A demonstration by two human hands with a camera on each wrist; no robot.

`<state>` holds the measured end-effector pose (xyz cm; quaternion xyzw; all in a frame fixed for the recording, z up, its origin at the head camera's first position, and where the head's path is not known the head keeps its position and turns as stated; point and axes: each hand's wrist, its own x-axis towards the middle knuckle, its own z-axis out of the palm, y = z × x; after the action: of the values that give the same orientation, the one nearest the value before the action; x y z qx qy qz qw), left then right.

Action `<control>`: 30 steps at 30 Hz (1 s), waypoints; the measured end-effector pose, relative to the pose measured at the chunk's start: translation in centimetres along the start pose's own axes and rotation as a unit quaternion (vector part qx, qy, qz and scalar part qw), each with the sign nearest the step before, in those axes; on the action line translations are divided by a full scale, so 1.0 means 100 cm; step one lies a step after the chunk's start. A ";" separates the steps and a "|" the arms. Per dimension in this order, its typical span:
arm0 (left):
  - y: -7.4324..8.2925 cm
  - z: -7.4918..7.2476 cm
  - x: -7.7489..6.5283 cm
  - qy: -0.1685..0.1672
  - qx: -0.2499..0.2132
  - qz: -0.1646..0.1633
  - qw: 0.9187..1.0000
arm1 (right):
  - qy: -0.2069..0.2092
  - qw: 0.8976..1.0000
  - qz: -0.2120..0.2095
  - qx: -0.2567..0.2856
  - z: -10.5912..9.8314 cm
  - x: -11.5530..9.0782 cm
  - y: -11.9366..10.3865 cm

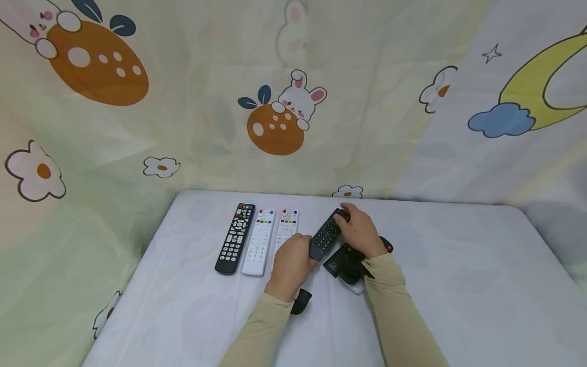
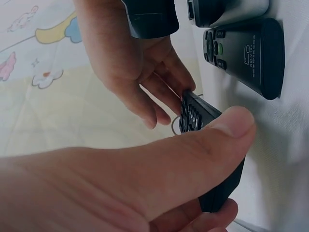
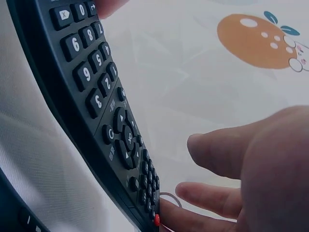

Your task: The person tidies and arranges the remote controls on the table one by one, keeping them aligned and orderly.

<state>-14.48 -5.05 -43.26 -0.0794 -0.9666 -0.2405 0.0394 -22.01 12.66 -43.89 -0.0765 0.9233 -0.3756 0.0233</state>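
A black remote control (image 1: 325, 235) is held tilted above the white table, its number keys showing in the right wrist view. My left hand (image 1: 291, 262) grips its near end, thumb (image 2: 231, 123) over the keys and fingers curled beneath. At the far end is my right hand (image 1: 359, 232). Its fingertips touch the tip of the remote, while the thumb (image 3: 217, 150) stands straight and apart from the keys. Beneath my right wrist lies another black remote (image 2: 251, 58), partly hidden by the wrist camera.
To the left, a black remote (image 1: 235, 239), a white remote (image 1: 259, 242) and a second white remote (image 1: 287, 221) lie in a row, the last partly covered by my left hand. A pale thing (image 1: 356, 288) peeks out below the right wrist. A patterned cloth (image 1: 367, 127) hangs behind the table (image 1: 481, 285).
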 end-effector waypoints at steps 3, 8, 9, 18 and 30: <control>-0.001 0.000 -0.001 -0.003 -0.004 -0.002 1.000 | 0.004 1.000 -0.009 0.001 0.001 0.000 0.000; -0.003 0.000 -0.002 0.004 -0.007 0.005 1.000 | 0.009 1.000 -0.023 0.002 0.004 0.001 -0.005; -0.003 0.000 -0.002 0.006 -0.008 0.008 1.000 | 0.009 1.000 -0.025 0.003 0.004 0.001 -0.006; -0.002 -0.001 -0.003 0.007 -0.008 0.009 1.000 | 0.016 0.998 -0.058 0.001 0.005 0.006 -0.011; -0.003 -0.004 -0.008 0.011 0.002 -0.001 1.000 | 0.013 0.998 -0.068 -0.007 0.017 0.011 -0.017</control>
<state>-13.77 -5.62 -43.10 -0.0755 -0.9666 -0.2397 0.0499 -22.75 10.07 -43.89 -0.1345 0.9189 -0.3705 -0.0149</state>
